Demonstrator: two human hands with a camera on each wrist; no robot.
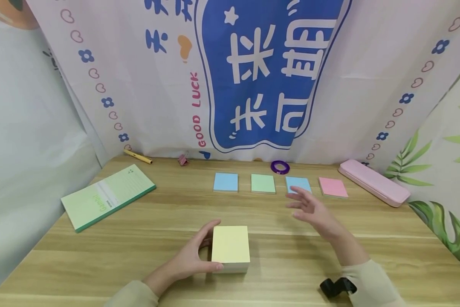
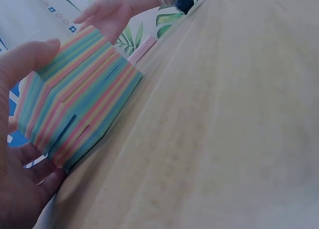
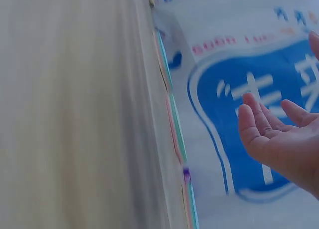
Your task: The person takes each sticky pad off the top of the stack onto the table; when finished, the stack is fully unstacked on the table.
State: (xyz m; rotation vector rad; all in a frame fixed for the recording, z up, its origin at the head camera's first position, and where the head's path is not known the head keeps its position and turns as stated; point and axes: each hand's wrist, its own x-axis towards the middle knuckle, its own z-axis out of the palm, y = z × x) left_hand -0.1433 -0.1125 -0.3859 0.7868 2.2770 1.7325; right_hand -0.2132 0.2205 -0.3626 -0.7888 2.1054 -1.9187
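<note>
A thick block of sticky notes, yellow on top, is at the front middle of the wooden table. My left hand holds it from the left, thumb at the near side and fingers around the far side. In the left wrist view the block's sides show stripes of pink, yellow, green and blue. My right hand hovers over the table with fingers spread loosely and nothing in them. Beyond it lies a row of thin pads: blue, green, another blue, partly covered by the fingertips, and pink.
A green notebook lies at the left, with a yellow pen behind it. Along the back are a pink binder clip and a purple tape roll. A pink pencil case lies at the right, and a printed cloth hangs behind.
</note>
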